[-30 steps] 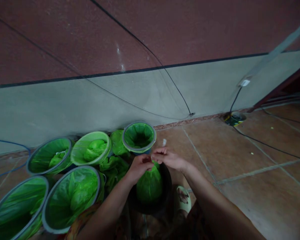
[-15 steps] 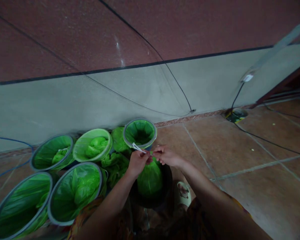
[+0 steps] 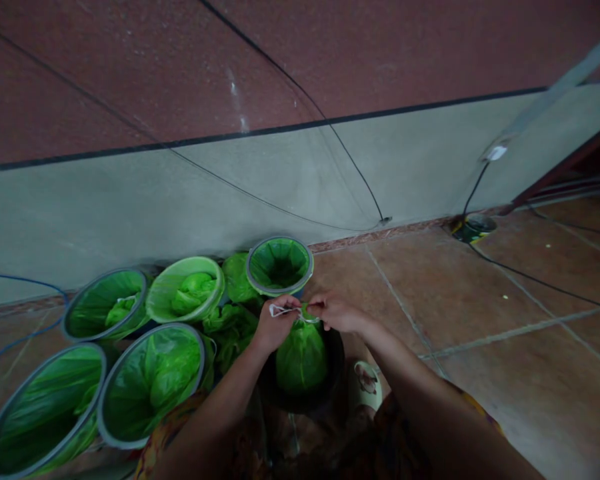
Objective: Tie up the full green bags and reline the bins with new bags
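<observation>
A filled green plastic bag (image 3: 301, 357) sits in a black bucket (image 3: 336, 373) right in front of me. My left hand (image 3: 273, 325) is closed on a white string (image 3: 286, 311) at the bag's gathered neck. My right hand (image 3: 336, 311) pinches the other side of the string over the same neck. Both hands meet just above the bag's top.
Several round buckets lined with green bags (image 3: 150, 380) (image 3: 280, 265) (image 3: 185, 288) stand to the left by a grey and maroon wall (image 3: 180, 200). Black cables (image 3: 530, 285) run over the tiled floor at the right. A sandalled foot (image 3: 365, 385) shows beside the black bucket.
The white string, first a short end above my right hand, was drawn leftward by my left hand and now loops between both hands at the bag's neck.
</observation>
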Demonstrator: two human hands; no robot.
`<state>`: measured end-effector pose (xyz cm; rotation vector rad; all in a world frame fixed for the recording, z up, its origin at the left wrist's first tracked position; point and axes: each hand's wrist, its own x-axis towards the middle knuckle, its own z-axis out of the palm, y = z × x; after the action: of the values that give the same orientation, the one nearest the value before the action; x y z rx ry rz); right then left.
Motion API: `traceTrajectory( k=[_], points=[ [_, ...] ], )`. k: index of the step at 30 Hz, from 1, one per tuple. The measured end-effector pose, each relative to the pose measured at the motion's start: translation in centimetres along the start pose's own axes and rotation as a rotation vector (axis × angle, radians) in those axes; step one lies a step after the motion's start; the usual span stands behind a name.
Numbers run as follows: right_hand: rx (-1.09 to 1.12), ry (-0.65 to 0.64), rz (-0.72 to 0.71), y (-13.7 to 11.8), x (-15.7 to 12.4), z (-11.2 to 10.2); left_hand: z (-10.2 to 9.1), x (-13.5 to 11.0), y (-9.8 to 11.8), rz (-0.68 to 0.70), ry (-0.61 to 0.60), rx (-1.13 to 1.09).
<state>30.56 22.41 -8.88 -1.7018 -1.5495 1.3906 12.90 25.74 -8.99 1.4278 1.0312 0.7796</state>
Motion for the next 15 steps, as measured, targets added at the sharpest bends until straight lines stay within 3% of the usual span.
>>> traceTrajectory(
  k=[4, 8, 11, 15],
  points=[
    [0.033, 0.062, -0.059, -0.4, 0.0, -0.2, 0.6, -0.2, 0.2, 0.007, 0.062, -0.002],
    [0.145, -0.001, -0.104, -1.0, 0.0, 0.1, 1.0, -0.6, 0.7, -0.004, 0.063, -0.143],
    [0.286, -0.040, -0.081, -1.3, -0.1, 0.3, 1.2, -0.7, 1.1, -0.032, 0.056, -0.261],
    [0.339, -0.022, -0.045, -1.6, -0.3, 0.0, 1.1, -0.4, 1.3, -0.079, 0.044, -0.261]
  ],
)
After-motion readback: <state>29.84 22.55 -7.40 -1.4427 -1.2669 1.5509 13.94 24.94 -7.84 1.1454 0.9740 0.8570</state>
